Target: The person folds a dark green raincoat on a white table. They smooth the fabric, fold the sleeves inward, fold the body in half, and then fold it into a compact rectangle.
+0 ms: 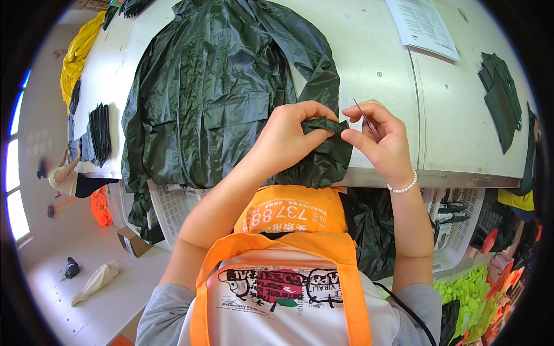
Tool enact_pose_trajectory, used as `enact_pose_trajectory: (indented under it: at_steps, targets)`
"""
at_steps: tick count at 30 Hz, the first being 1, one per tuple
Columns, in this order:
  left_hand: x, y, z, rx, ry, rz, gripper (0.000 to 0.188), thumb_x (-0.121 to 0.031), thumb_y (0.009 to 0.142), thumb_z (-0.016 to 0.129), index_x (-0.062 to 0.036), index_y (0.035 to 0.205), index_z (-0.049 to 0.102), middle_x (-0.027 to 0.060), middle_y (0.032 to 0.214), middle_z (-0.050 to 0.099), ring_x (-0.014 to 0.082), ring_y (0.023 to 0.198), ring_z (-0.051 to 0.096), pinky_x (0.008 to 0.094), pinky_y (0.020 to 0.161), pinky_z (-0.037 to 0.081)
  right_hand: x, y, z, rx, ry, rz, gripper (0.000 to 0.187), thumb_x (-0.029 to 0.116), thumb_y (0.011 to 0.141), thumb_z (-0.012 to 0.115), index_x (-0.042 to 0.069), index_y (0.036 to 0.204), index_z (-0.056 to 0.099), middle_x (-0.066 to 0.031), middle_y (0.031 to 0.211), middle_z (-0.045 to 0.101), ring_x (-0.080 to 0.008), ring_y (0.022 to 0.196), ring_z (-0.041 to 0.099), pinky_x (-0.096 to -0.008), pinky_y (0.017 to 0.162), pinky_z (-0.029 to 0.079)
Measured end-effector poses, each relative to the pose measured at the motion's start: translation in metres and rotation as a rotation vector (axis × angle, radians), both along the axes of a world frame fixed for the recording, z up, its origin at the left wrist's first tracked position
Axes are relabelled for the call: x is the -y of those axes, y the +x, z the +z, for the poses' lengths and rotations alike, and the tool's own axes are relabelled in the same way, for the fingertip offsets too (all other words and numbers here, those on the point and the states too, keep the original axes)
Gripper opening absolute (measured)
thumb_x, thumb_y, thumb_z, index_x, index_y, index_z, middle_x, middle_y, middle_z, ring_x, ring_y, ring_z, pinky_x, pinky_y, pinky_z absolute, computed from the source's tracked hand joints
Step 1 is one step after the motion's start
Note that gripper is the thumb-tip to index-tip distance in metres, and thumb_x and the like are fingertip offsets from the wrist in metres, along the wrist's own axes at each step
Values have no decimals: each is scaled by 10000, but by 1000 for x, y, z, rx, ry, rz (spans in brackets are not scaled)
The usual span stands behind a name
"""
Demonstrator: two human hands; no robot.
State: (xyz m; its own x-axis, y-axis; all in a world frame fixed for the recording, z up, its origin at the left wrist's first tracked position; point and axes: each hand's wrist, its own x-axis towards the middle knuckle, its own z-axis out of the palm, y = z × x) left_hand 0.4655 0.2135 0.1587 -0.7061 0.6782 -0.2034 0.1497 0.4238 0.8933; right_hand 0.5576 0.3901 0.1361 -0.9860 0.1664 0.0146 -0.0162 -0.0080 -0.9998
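A dark green, shiny rain jacket (pixel 213 75) is spread over the table's near half, its front pocket flaps facing up. My left hand (pixel 288 135) is closed on the end of the jacket's right-side sleeve, pinching a fold of the cuff between thumb and fingers. Close beside it, my right hand (pixel 384 135) has its fingers curled around slim metal thread snips (pixel 365 115), with a thin pointed blade sticking up past the index finger. The right thumb tip is at the edge of the pinched cloth; whether it touches is hard to tell.
The pale table (pixel 381 86) ends at a metal front edge before me. Printed sheets (pixel 424 29) lie at the far right, near dark green cloth pieces (pixel 501 98). White plastic crates (pixel 173 207) stand below. Another person (pixel 63 176) works at the left.
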Motion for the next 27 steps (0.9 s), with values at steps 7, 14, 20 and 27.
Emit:
enact_pose_trajectory:
  at_steps: [7,14,20,27]
  targets:
    - [-3,0,1,-33,-54,-16,191,-22,756,652,15,943,667,93,844,681,114,801,615,258,756,482,7,1,2,-143,333,-32,167,-126,738,607,-27,870,584,-50,834,547,-89,651,493,-197,573,397]
    - [-10,3,1,-10,-10,-7,189,-28,751,668,22,933,671,90,846,684,108,799,612,253,758,481,9,-7,-4,-143,346,-252,199,-38,799,657,-17,960,542,-44,818,524,-114,692,506,-229,650,448]
    - [-5,-2,-2,22,0,71,181,-26,754,679,22,928,674,67,848,685,90,805,601,239,758,477,-6,18,4,154,207,-169,255,83,853,676,-5,1024,509,-40,823,561,-98,752,552,-235,723,488]
    - [-12,3,1,-26,-33,19,180,-38,758,667,-4,934,684,68,813,678,88,758,590,235,719,475,5,22,3,62,183,-101,153,55,857,661,-17,932,549,-67,853,591,-120,779,598,-238,715,502]
